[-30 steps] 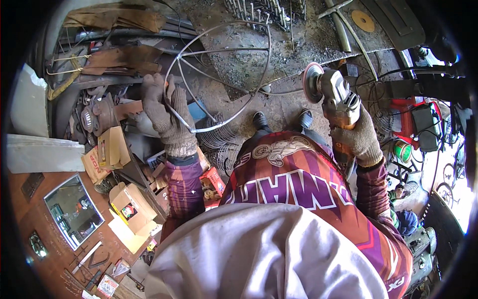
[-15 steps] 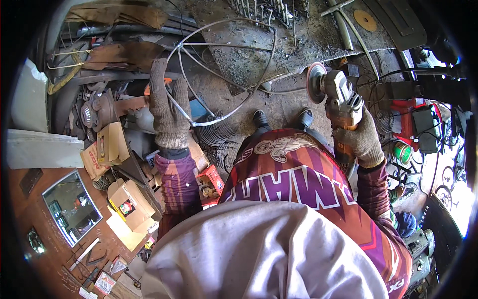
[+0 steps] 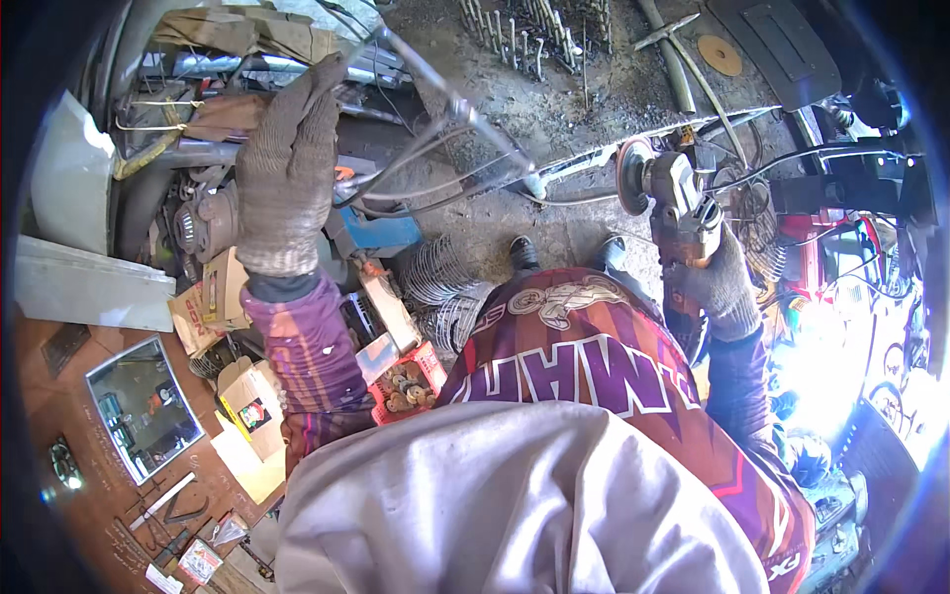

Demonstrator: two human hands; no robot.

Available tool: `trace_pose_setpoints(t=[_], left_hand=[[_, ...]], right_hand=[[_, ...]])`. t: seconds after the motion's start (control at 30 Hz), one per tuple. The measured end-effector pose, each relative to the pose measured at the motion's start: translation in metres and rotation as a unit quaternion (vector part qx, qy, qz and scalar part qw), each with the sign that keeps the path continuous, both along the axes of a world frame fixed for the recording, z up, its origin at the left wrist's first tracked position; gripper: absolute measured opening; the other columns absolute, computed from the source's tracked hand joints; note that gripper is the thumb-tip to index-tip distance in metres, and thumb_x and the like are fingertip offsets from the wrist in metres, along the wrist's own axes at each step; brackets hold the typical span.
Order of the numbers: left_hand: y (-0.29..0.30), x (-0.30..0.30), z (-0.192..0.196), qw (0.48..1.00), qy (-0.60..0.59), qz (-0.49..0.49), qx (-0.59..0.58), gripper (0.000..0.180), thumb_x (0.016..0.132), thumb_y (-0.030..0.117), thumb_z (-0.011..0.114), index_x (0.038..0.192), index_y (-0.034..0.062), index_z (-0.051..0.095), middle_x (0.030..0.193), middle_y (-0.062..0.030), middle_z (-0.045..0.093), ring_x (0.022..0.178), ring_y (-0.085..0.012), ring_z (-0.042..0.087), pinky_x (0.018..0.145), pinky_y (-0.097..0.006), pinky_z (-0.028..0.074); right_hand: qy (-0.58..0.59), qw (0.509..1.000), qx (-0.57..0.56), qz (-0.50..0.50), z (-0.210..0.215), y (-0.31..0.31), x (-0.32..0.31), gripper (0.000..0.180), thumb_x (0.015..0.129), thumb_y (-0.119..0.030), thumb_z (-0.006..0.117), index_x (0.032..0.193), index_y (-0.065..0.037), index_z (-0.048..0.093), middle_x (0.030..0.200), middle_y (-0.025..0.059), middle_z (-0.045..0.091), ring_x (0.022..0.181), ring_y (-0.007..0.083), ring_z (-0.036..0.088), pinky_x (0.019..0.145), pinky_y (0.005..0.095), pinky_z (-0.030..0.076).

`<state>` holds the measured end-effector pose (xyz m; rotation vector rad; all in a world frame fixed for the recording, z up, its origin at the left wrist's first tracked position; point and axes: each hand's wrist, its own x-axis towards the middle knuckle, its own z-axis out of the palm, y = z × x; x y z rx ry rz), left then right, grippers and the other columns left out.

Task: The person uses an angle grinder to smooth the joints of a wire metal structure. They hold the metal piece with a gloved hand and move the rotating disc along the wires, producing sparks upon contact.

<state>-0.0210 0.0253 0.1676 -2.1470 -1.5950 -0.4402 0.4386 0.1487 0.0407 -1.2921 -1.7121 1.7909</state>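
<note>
My left hand (image 3: pixel 289 163), in a grey knit glove, is raised high and grips the rim of a round wire frame (image 3: pixel 450 104) made of thin metal rods, which is tilted edge-on in front of me. My right hand (image 3: pixel 720 285), also gloved, holds an angle grinder (image 3: pixel 665 190) with its disc facing left, close to the lower end of the frame. The grinder's cable runs off to the right. My feet (image 3: pixel 522 253) stand on the dirty concrete floor below.
A heap of metal parts, a small motor (image 3: pixel 203 220) and cardboard boxes (image 3: pixel 213 297) lie to the left. A red tray of small parts (image 3: pixel 406 388) and wire fan guards (image 3: pixel 440 287) sit near my feet. Rods lean at the top; machines stand at the right.
My left hand has lifted and turned the wire frame from lying flat-on to edge-on, moving higher in the view. The grinder in my right hand stays about where it was.
</note>
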Motion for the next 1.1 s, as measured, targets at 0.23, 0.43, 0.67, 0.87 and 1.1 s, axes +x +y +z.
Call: trace_pose_setpoints(t=[0.23, 0.43, 0.67, 0.87, 1.1], left_hand=[[0.009, 0.061, 0.062, 0.786, -0.526, 0.266, -0.187, 0.034, 0.101, 0.018, 0.064, 0.133, 0.0054, 0.068, 0.099, -0.0030, 0.068, 0.084, -0.0107, 0.063, 0.072, -0.026, 0.055], [0.021, 0.021, 0.066, 0.756, -0.503, 0.311, -0.282, 0.046, 0.100, 0.030, 0.063, 0.141, 0.0100, 0.065, 0.070, 0.0071, 0.047, 0.055, -0.0016, 0.041, 0.045, -0.020, 0.036], [0.046, -0.001, 0.042, 0.844, -0.433, 0.250, -0.191, 0.051, 0.097, 0.026, 0.070, 0.142, 0.0049, 0.058, 0.102, -0.0047, 0.067, 0.086, -0.0107, 0.065, 0.067, -0.026, 0.054], [0.022, -0.021, 0.031, 0.936, -0.294, 0.064, -0.181, 0.062, 0.089, 0.020, 0.082, 0.143, 0.0045, 0.055, 0.122, -0.0108, 0.064, 0.099, -0.0187, 0.067, 0.083, -0.031, 0.057], [0.014, -0.012, 0.039, 0.908, -0.243, 0.184, -0.288, 0.064, 0.086, 0.027, 0.086, 0.141, 0.0061, 0.061, 0.151, -0.0199, 0.052, 0.123, -0.0321, 0.064, 0.105, -0.041, 0.052]], right_hand=[[0.037, 0.999, -0.026, 0.008, -0.005, -0.004, 0.015, 0.075, 0.067, -0.009, 0.085, 0.136, -0.002, 0.058, 0.123, 0.0089, 0.070, 0.109, 0.0194, 0.066, 0.099, 0.0368, 0.052], [0.050, 0.998, -0.046, -0.014, -0.013, -0.009, 0.024, 0.075, 0.067, -0.009, 0.085, 0.136, -0.002, 0.059, 0.123, 0.0090, 0.070, 0.109, 0.0196, 0.066, 0.099, 0.0373, 0.053], [0.043, 0.999, -0.028, -0.003, -0.012, -0.008, 0.020, 0.073, 0.067, -0.009, 0.086, 0.135, -0.002, 0.060, 0.121, 0.0085, 0.071, 0.108, 0.0192, 0.067, 0.098, 0.0367, 0.053], [0.046, 0.998, -0.036, 0.008, -0.009, -0.006, 0.017, 0.074, 0.066, -0.010, 0.085, 0.135, -0.002, 0.060, 0.124, 0.0091, 0.071, 0.111, 0.0199, 0.067, 0.100, 0.0371, 0.052], [0.045, 0.999, -0.018, 0.005, -0.008, -0.006, 0.012, 0.074, 0.066, -0.011, 0.085, 0.136, -0.002, 0.059, 0.125, 0.0092, 0.070, 0.112, 0.0201, 0.067, 0.101, 0.0378, 0.052]])
